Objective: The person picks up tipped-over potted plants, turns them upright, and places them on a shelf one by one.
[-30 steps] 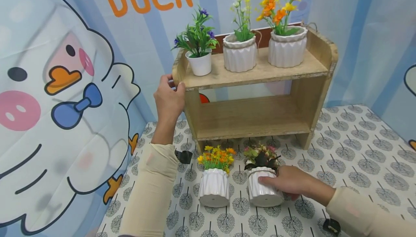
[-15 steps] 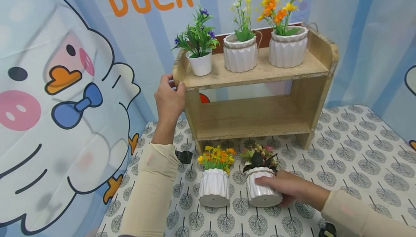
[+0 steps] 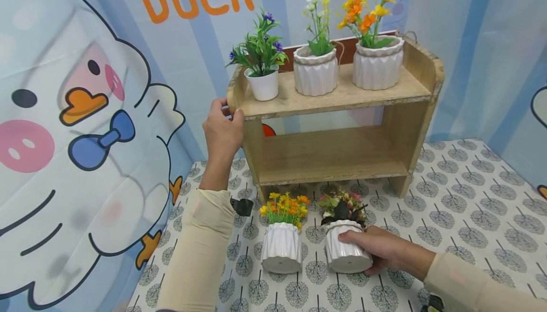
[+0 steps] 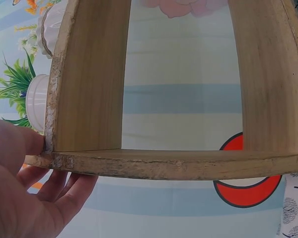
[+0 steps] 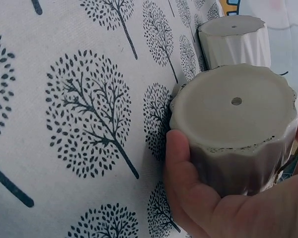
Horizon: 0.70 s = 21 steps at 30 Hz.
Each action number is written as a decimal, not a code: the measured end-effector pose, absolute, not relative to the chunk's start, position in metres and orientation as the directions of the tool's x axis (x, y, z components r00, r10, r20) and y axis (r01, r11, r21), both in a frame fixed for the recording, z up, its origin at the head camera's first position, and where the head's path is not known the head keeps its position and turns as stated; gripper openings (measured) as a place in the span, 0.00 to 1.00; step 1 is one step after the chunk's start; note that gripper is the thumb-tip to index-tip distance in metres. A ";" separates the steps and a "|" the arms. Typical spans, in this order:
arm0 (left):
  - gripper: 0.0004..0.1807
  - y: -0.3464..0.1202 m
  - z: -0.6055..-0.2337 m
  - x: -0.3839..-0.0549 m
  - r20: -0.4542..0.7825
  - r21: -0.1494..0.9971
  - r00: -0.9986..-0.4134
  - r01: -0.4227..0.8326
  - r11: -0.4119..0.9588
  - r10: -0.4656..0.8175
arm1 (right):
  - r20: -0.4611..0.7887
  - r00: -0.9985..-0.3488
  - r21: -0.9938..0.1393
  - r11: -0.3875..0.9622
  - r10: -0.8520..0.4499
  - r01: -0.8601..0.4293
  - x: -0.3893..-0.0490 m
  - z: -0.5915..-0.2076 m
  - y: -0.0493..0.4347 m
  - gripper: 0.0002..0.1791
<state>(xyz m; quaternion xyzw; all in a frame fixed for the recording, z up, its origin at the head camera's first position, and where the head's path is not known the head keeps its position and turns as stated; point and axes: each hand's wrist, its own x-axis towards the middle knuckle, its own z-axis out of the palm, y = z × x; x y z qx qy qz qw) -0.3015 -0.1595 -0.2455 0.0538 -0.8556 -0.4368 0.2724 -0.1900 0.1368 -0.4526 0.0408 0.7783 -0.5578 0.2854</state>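
My left hand point(image 3: 223, 129) grips the upper left corner of a two-tier wooden shelf point(image 3: 333, 153). In the left wrist view, the thumb lies by the top board and the fingers curl around the side panel point(image 4: 188, 166). Low in the head view, my right hand point(image 3: 386, 248) holds a white fluted flowerpot point(image 3: 347, 250) with pink flowers and dark leaves. Its thumb is on the upper side. This pot lies tipped, its base point(image 5: 223, 114) with a small hole facing the right wrist camera. To its left lies another tipped white flowerpot point(image 3: 282, 248) with yellow-orange flowers.
On the top board stand a small pot point(image 3: 262, 84) with purple flowers, a pot point(image 3: 315, 72) with white flowers and a pot point(image 3: 378, 65) with orange and yellow flowers. A tree-print cloth point(image 3: 453, 212) covers the table. A duck-print curtain point(image 3: 183, 65) hangs behind.
My right hand has lowered a little and its hold on the pot has shifted slightly. The pot moved slightly left, then back right. My left hand has stayed on the shelf.
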 end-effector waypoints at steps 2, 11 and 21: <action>0.22 -0.159 -0.246 -0.302 0.420 0.776 -0.845 0.146 0.613 -0.330 | -0.489 -0.833 -0.848 0.366 -0.260 0.383 -0.190 -0.453 0.137 0.29; 0.22 -0.160 -0.246 -0.301 0.427 0.772 -0.843 0.150 0.617 -0.328 | -0.481 -0.841 -0.844 0.390 -0.247 0.369 -0.190 -0.455 0.138 0.29; 0.22 -0.160 -0.246 -0.302 0.414 0.778 -0.849 0.144 0.612 -0.327 | -0.449 -0.855 -0.869 0.347 -0.258 0.352 -0.188 -0.453 0.139 0.27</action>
